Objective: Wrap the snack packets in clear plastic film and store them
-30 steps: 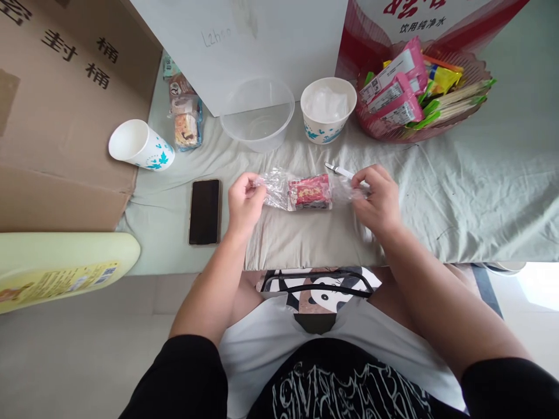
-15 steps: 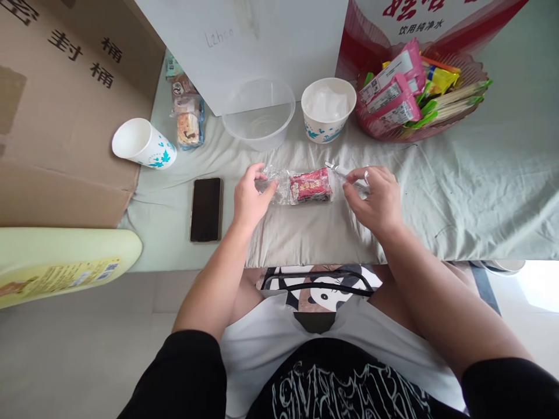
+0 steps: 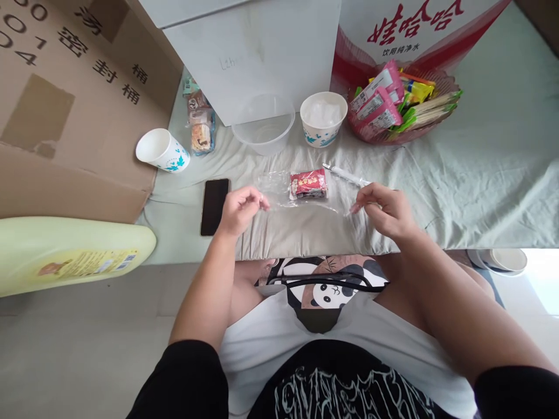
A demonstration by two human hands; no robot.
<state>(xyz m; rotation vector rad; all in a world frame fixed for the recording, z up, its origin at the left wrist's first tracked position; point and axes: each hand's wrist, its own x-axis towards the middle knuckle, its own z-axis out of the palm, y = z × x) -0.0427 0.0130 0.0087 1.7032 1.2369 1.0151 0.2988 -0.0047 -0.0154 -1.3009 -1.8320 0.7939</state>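
Note:
A small red packet with gold print (image 3: pixel 308 184) lies on the cloth inside a loose clear plastic bag (image 3: pixel 275 185). My left hand (image 3: pixel 241 210) is closed, its fingertips pinched at the bag's left end. My right hand (image 3: pixel 385 210) is pinched at the bag's lower right end, so the near edge stretches between both hands. A slim white tool with a metal tip (image 3: pixel 347 174), perhaps a utility knife, lies just beyond the packet's right side. Its rear end reaches to my right hand's knuckles; whether they touch, I cannot tell.
A phone (image 3: pixel 215 207) lies left of my left hand. Behind stand a clear plastic bowl (image 3: pixel 264 139), a paper bowl (image 3: pixel 323 135) with white crumpled stuff, and a snack basket (image 3: pixel 375 135). A paper cup (image 3: pixel 168 156), wrapped snacks (image 3: pixel 202 137), cartons (image 3: pixel 100 157) and a yellow bottle (image 3: pixel 87 250) are left.
Both hands have come nearer the table's front edge and spread slightly apart. My left fingers have closed into a pinch. The bag is flatter, and the camera view has shifted.

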